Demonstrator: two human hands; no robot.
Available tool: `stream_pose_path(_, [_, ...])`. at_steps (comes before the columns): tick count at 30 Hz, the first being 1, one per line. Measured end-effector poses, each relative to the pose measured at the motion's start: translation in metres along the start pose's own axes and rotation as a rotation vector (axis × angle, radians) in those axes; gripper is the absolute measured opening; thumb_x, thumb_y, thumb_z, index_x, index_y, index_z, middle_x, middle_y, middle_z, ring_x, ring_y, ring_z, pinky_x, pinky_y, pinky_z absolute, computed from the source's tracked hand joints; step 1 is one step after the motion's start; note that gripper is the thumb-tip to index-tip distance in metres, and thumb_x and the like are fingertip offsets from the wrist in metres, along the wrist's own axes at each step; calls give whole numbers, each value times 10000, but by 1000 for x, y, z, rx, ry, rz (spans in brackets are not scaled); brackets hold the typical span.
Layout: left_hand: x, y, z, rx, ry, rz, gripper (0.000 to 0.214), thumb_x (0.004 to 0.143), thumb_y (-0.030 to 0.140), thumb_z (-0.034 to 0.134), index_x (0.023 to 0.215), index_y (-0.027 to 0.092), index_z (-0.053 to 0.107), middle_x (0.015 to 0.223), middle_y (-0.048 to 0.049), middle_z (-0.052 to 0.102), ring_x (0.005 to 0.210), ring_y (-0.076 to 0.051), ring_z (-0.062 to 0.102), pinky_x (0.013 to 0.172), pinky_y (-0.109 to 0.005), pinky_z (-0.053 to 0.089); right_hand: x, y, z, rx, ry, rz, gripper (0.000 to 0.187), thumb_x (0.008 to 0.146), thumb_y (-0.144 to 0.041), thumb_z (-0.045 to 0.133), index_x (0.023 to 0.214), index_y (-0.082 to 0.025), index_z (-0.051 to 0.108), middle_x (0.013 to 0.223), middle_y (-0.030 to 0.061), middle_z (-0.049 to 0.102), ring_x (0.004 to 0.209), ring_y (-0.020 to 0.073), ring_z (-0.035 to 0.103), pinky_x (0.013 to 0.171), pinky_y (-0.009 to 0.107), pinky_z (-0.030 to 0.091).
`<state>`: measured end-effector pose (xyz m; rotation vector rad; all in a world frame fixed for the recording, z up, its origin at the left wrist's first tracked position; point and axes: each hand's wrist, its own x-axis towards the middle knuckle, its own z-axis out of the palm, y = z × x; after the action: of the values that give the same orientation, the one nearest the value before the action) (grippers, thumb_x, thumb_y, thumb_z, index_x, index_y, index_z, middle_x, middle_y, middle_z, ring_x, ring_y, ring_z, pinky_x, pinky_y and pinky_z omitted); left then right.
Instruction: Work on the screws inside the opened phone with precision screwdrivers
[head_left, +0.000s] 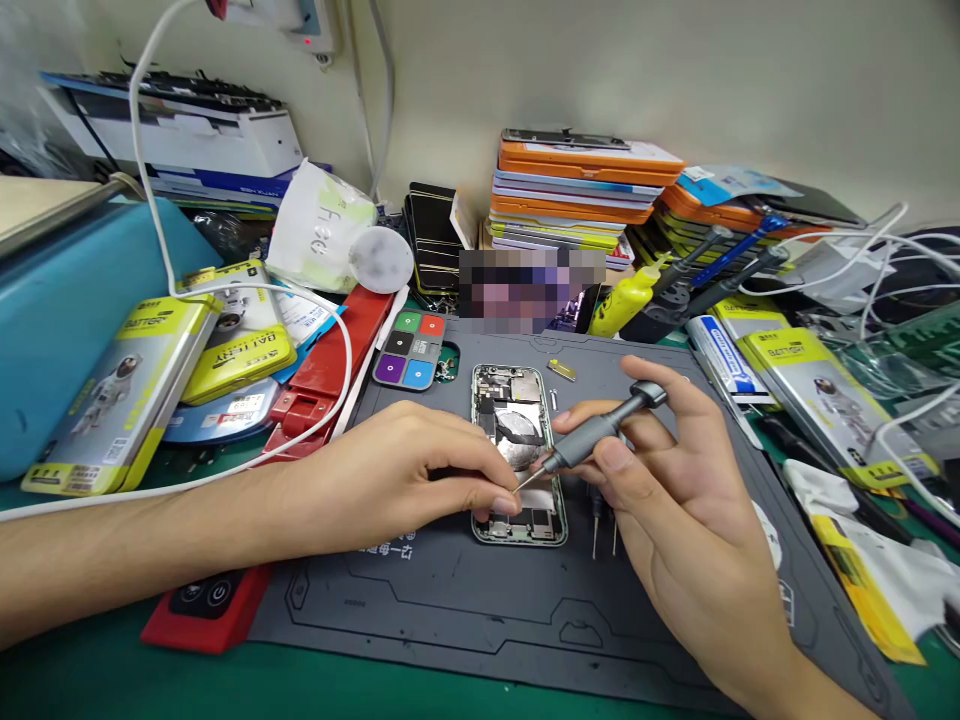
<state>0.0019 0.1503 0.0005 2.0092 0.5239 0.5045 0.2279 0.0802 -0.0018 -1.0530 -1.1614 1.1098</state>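
A grey precision screwdriver (pixel 592 436) slants across my right hand (pixel 675 490), with the fingers wrapped around its handle. Its thin shaft points down and left to the fingertips of my left hand (pixel 442 465). Thumb and forefinger of that left hand are pinched together at the driver's tip; anything tiny between them is hidden. Beneath both hands lies an opened phone (pixel 519 530), its inner parts bare and its middle partly covered by my fingers. More thin driver shafts (pixel 595 530) rest on the grey work mat (pixel 450 620) beside the phone.
A coloured-square organizer (pixel 409 350) lies behind my left hand. A small yellowish part (pixel 562 370) sits behind the phone. Battery boxes (pixel 124 390) and a red tool (pixel 330 370) crowd the left. Stacked orange cases (pixel 585 160) and a yellow bottle (pixel 626 298) stand behind. A white cable (pixel 349 370) loops over the left.
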Motion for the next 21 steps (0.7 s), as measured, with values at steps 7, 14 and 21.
stream_pose_path(7, [1,0,-1,-7,4,-10,168,1045,260,663,1008,160,792,946,16,776,881,-68,711,836,-114,488,1,3,0,34,-12,1,397,1057,-201,603,1419,-317,487,1081,39,751,961,122,753,873,235,649])
stream_pose_path(14, [1,1,-1,-26,7,-31,158,1031,276,685,985,165,788,937,16,767,861,-77,702,813,-140,490,0,2,-2,57,-35,15,388,1062,-200,596,1415,-317,483,1076,42,750,1001,136,763,877,250,661])
stream_pose_path(21, [0,1,0,-63,6,-47,144,1020,277,701,983,166,785,955,20,766,873,-71,701,819,-131,494,1,2,-3,90,-57,32,384,1061,-192,597,1408,-312,484,1080,42,752,974,133,766,877,254,663])
